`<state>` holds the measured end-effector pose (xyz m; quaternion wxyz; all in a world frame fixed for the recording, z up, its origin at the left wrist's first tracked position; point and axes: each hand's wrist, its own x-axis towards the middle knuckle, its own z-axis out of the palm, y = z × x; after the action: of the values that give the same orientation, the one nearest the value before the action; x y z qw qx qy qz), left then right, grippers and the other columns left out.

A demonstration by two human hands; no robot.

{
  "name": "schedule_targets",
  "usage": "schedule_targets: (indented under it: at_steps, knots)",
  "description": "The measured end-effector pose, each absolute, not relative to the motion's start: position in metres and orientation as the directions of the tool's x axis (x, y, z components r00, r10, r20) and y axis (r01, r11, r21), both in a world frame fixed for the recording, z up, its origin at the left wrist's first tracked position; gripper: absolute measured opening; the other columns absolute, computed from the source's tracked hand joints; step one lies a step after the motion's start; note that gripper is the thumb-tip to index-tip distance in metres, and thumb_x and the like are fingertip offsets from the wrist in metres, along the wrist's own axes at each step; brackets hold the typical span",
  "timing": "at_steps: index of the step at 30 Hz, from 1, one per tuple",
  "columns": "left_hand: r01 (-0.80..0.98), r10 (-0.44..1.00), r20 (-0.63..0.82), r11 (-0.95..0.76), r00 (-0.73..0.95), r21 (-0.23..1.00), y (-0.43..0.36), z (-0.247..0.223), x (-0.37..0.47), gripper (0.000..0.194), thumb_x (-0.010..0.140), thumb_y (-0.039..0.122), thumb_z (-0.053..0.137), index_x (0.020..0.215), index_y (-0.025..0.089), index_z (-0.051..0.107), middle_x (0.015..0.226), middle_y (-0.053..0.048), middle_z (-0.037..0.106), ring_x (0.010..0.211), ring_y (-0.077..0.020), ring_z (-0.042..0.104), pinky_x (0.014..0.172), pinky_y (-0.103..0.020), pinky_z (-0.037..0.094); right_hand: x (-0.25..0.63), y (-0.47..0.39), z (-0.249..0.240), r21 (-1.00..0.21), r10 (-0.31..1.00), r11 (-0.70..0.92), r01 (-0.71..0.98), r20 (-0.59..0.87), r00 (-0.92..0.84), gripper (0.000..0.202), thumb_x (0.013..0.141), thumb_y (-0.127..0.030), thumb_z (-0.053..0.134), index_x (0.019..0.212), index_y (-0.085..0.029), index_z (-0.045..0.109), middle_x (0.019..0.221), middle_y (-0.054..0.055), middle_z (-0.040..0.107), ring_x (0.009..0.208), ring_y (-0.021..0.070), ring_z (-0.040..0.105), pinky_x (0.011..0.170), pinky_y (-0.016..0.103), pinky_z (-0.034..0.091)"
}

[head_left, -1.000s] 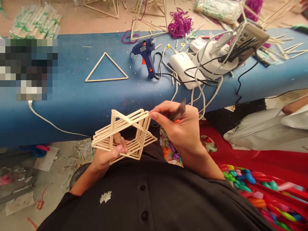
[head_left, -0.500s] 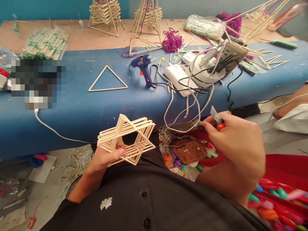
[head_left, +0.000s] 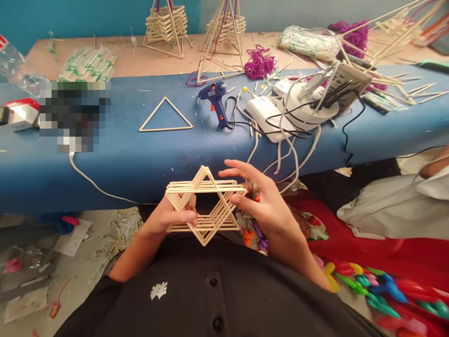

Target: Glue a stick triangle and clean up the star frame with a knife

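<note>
A star-shaped frame of layered wooden sticks (head_left: 206, 229) is held above my lap. My left hand (head_left: 168, 216) grips its left side, with the thumb on the front and fingertips showing inside. Against or very near the right side is my right hand (head_left: 261, 196), thumb and forefinger spread. A small cutter with an orange part (head_left: 257, 198) is tucked in that hand, mostly hidden by the fingers. On the blue table cover (head_left: 122, 161) lies a flat stick triangle (head_left: 166, 128). The blue glue gun (head_left: 218, 104) rests to its right.
A white power strip (head_left: 268, 119) with tangled cables lies right of the glue gun. Purple yarn (head_left: 259, 63), bundled sticks (head_left: 87, 64) and stick structures (head_left: 166, 28) stand or lie behind. Balloons (head_left: 386, 290) are at the lower right, near a person's pale clothing (head_left: 379, 201).
My right hand has come left to the star frame, and the cutter's blade no longer shows clearly. The star frame has turned more level. The view has shifted left.
</note>
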<state>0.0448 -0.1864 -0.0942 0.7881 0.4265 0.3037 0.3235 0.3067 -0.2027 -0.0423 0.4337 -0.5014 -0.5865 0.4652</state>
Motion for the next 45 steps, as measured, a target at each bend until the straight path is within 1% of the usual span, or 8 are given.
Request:
schedule_targets:
  at_steps: [4,8,11,15,20,24,27,45]
  knots:
    - [-0.458,0.797,-0.091,0.431,0.597,0.777,-0.188,-0.093,0.04,0.056,0.078,0.069,0.081,0.094,0.017,0.07,0.064,-0.005,0.069,0.059,-0.0246,0.07,0.058,-0.034,0.056,0.29,-0.187,-0.049,-0.992,0.993,-0.033,0.118,-0.046,-0.109,0.044,0.082,-0.057,0.09,0.102,-0.018,0.085,0.076,0.003,0.075,0.062,0.0137,0.061,0.056,0.026,0.05]
    - [-0.633,0.907,0.049,0.252,0.418,0.732,-0.195,-0.093,0.049,0.099,0.07,0.094,0.073,0.13,0.015,0.071,0.094,-0.013,0.078,0.083,-0.0317,0.076,0.071,-0.042,0.063,0.285,-0.188,-0.063,-0.986,0.991,-0.127,-0.106,-0.13,0.018,0.054,0.085,-0.068,0.085,0.111,-0.021,0.089,0.066,0.0,0.066,0.048,0.0105,0.048,0.042,0.025,0.038]
    - [-0.628,0.934,0.101,0.148,0.343,0.764,-0.202,-0.099,0.06,0.087,0.061,0.07,0.094,0.131,0.023,0.07,0.105,-0.009,0.079,0.085,-0.0271,0.074,0.068,-0.036,0.06,0.281,-0.195,-0.065,-0.991,0.994,-0.081,-0.105,-0.088,0.06,0.054,0.086,-0.066,0.085,0.119,-0.023,0.089,0.082,0.002,0.07,0.052,0.0093,0.051,0.041,0.024,0.038]
    - [-0.535,0.912,0.082,0.16,0.401,0.83,-0.21,-0.106,0.065,0.036,0.078,0.05,0.088,0.087,0.02,0.07,0.074,-0.001,0.066,0.064,-0.0155,0.061,0.062,-0.029,0.05,0.286,-0.202,-0.061,-0.998,0.999,0.006,0.055,0.003,-0.043,0.055,0.092,-0.069,0.078,0.119,-0.022,0.089,0.107,0.007,0.076,0.058,0.0092,0.056,0.046,0.026,0.044]
    - [-0.51,0.917,0.113,0.107,0.381,0.853,-0.214,-0.1,0.059,0.04,0.082,0.048,0.083,0.069,0.022,0.056,0.058,0.002,0.051,0.053,-0.0128,0.045,0.055,-0.029,0.038,0.304,-0.203,-0.049,-0.914,0.959,0.276,0.298,0.283,-0.021,0.061,0.113,-0.066,0.041,0.134,-0.025,0.081,0.101,0.005,0.077,0.065,0.0126,0.053,0.063,0.031,0.044]
    - [-0.472,0.889,0.134,0.1,0.437,0.876,-0.215,-0.094,0.054,0.044,0.085,0.05,0.081,0.066,0.022,0.053,0.056,0.002,0.054,0.051,-0.0139,0.048,0.057,-0.031,0.038,0.303,-0.196,-0.026,-0.689,0.931,0.337,0.642,0.346,-0.117,0.058,0.116,-0.05,0.04,0.077,-0.021,0.071,0.068,0.003,0.064,0.062,0.0148,0.053,0.064,0.034,0.036]
    - [-0.465,0.882,0.169,0.062,0.44,0.883,-0.217,-0.094,0.052,0.042,0.088,0.05,0.08,0.069,0.023,0.055,0.057,0.001,0.056,0.051,-0.015,0.051,0.056,-0.032,0.038,0.298,-0.191,-0.012,-0.481,0.899,0.393,0.784,0.382,-0.216,0.055,0.114,-0.042,0.042,0.063,-0.023,0.051,0.059,0.003,0.056,0.059,0.0154,0.046,0.063,0.036,0.03]
    - [-0.442,0.903,0.159,0.038,0.399,0.896,-0.222,-0.093,0.054,0.039,0.09,0.047,0.079,0.07,0.023,0.056,0.06,0.0,0.06,0.056,-0.0155,0.052,0.056,-0.033,0.039,0.295,-0.195,-0.005,-0.254,0.849,0.413,0.875,0.455,-0.269,0.051,0.112,-0.04,0.05,0.064,-0.023,0.046,0.059,0.002,0.054,0.061,0.017,0.039,0.061,0.038,0.024]
